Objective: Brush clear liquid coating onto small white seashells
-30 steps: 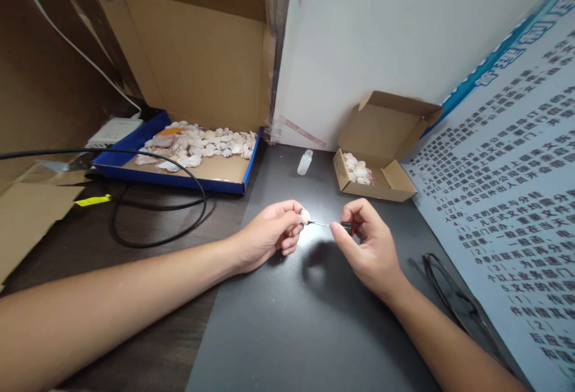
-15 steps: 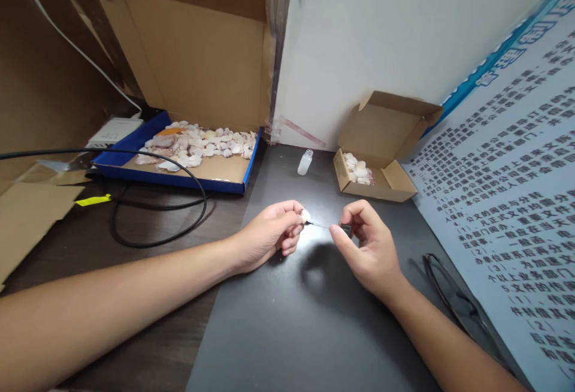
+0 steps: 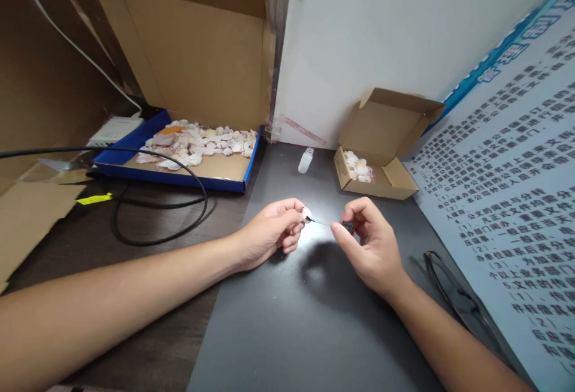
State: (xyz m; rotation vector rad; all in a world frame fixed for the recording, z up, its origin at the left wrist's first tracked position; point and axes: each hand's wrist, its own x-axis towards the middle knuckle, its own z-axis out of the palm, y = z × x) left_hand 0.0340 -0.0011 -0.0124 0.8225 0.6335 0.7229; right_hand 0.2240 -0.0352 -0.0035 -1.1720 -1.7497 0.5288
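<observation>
Left hand (image 3: 272, 230): thumb and fingers pinch a small pale seashell (image 3: 305, 214) above the grey mat (image 3: 251, 332). Right hand (image 3: 372, 248): thumb and fingers pinch the black cap of a thin-stemmed applicator (image 3: 347, 226); its dark tip appears to touch the shell's right edge. Step in hand, as judged: working the tip on the shell. Any further stroke calls for a steady left pinch and small right-hand movements.

Eyeglasses (image 3: 453, 292) lie right of the right forearm, limiting room there. The mat is open between the forearms. To the left, a looped black cable (image 3: 205, 200) lies beyond the left forearm. Farther out, an uncapped bottle (image 3: 304, 163) stands between a blue-edged tray (image 3: 179, 181) of shells and a small open carton (image 3: 381, 189) holding more.
</observation>
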